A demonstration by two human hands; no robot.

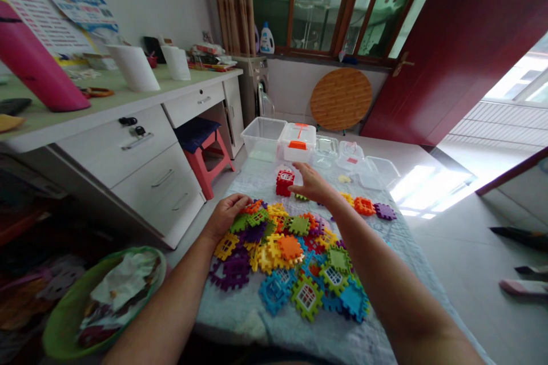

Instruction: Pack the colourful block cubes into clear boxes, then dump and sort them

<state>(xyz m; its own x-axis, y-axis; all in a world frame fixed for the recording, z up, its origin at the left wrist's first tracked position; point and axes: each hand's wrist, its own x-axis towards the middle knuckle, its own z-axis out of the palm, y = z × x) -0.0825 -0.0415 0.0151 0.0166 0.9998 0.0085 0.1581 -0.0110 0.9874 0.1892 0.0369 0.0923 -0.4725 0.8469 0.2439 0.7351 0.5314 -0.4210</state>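
Note:
A red cube (285,182) built of interlocking toy tiles, with a window pattern on top, stands on the cloth-covered table behind the pile. Beside it my right hand (312,183) is open, thumb and fingers apart, the thumb close to the cube's right side; contact is hard to make out. My left hand (229,214) is at the pile's left edge, its fingers closed at an orange tile (254,206). Between my arms spreads a heap of plastic notched tiles: green ones (298,225), yellow (270,255), purple (235,271) and blue (274,291).
Clear plastic boxes (263,136) line the table's far end, one with an orange-latched lid (298,145). Purple (385,211) and orange (364,206) pieces lie to the right. Left are a desk (149,154), a pink stool (209,165) and a green basin (64,319).

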